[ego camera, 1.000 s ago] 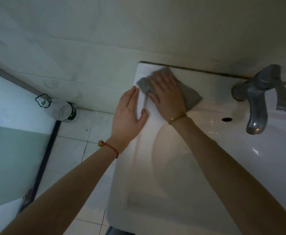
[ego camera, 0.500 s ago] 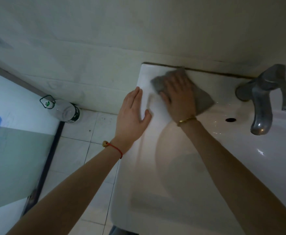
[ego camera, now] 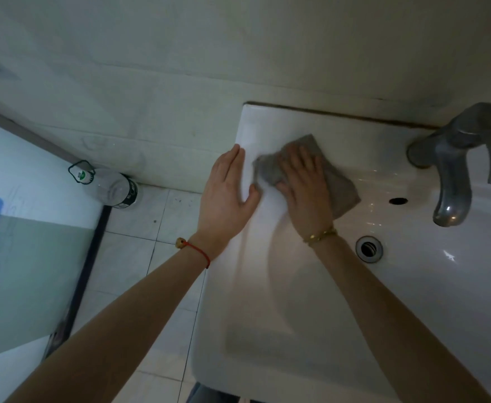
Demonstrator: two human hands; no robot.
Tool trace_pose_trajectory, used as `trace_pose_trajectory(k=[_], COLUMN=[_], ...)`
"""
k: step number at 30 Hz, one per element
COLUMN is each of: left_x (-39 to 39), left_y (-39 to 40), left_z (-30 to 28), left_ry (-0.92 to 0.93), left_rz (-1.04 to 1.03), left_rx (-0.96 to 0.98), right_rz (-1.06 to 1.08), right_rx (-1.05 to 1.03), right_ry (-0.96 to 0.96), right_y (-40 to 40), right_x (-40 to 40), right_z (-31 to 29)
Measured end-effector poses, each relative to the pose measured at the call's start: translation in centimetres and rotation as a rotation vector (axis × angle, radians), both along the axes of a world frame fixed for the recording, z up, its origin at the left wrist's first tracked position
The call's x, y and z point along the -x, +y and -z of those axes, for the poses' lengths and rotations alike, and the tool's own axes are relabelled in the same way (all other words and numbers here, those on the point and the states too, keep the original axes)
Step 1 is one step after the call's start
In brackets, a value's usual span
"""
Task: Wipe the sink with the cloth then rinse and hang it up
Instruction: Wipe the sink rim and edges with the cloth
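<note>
A white ceramic sink (ego camera: 270, 338) is fixed to the wall. On its back left rim lies a grey cloth (ego camera: 341, 190), pressed flat under my right hand (ego camera: 305, 184), whose fingers curl over the cloth's left part. My left hand (ego camera: 227, 193) rests flat on the sink's left edge, fingers together, thumb touching the rim, holding nothing. The cloth's right corner sticks out past my right hand toward the overflow hole (ego camera: 398, 201).
A grey metal tap (ego camera: 453, 175) stands at the back right, its spout over the drain (ego camera: 368, 248). A clear plastic bottle (ego camera: 110, 187) stands on the tiled floor by the wall. A frosted glass panel (ego camera: 29, 251) lies to the left.
My right hand has slid the cloth from the sink's back left corner down along the rim toward me. My left hand stays on the left edge.
</note>
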State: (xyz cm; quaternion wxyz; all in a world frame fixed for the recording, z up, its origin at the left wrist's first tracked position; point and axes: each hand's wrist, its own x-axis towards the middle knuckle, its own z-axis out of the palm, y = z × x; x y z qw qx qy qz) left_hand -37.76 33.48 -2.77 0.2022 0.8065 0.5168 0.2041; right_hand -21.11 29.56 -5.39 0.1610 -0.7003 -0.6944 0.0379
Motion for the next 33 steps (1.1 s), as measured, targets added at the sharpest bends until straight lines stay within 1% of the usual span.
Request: trace_pose_trajectory(k=[1, 3, 5, 8, 11, 13, 16, 17, 19, 21, 22, 24, 26, 27, 29, 30, 31, 33], left_x=[0.0, 0.0, 0.0, 0.0, 0.0, 0.0, 0.1, 0.1, 0.1, 0.1, 0.1, 0.2, 0.2, 0.2, 0.1, 0.1, 0.1, 0.1], left_y=[0.1, 0.1, 0.0, 0.1, 0.1, 0.0, 0.0, -0.1, -0.1, -0.1, -0.2, -0.1, 0.0, 0.0, -0.2, -0.2, -0.2, -0.2], left_z=[0.0, 0.1, 0.2, 0.4, 0.3, 0.2, 0.2, 0.2, 0.3, 0.4, 0.4, 0.4, 0.4, 0.4, 0.4, 0.4, 0.4, 0.4], left_ry=[-0.002, -0.004, -0.005, 0.001, -0.002, -0.014, -0.014, -0.013, -0.012, -0.019, -0.023, -0.03, -0.036, -0.036, -0.033, -0.031, -0.029, -0.028], left_rz=[-0.001, 0.006, 0.006, 0.007, 0.007, 0.006, 0.01, 0.011, 0.013, 0.006, 0.001, -0.002, -0.002, -0.001, 0.006, 0.008, 0.007, -0.002], left_rx=[0.0, 0.002, -0.003, -0.011, -0.006, -0.009, -0.01, -0.011, -0.017, -0.014, -0.009, -0.008, -0.011, -0.01, -0.009, -0.01, -0.01, -0.004], right_rz=[-0.068, -0.109, -0.107, -0.098, -0.044, -0.046, -0.103, -0.127, -0.159, -0.107, -0.064, 0.0, -0.032, -0.069, -0.166, -0.204, -0.208, -0.107], right_rx=[0.026, 0.09, 0.125, 0.116, 0.114, 0.125, 0.124, 0.12, 0.111, 0.126, 0.141, 0.171, 0.185, 0.186, 0.19, 0.185, 0.174, 0.166], right_ry=[0.013, 0.1, 0.139, 0.133, 0.235, 0.316, 0.373, 0.367, 0.289, 0.211, 0.209, 0.307, 0.424, 0.453, 0.432, 0.406, 0.374, 0.367], right_y=[-0.7, -1.6, -1.5, -1.1, -1.7, -3.4, -7.2, -7.6, -6.3, -4.3, -3.8, -4.9, -8.4, -10.5, -12.7, -12.2, -11.0, -7.8], right_x=[0.8, 1.5, 1.2, 1.3, 2.2, 3.1, 4.4, 4.3, 3.4, 2.8, 2.9, 4.2, 5.9, 6.6, 6.6, 5.9, 5.3, 4.4], right_z=[0.4, 0.9, 0.8, 0.7, 0.2, 0.1, 0.1, 0.1, 0.1, 0.1, 0.2, 0.4, 0.6, 0.6, 0.5, 0.5, 0.5, 0.3])
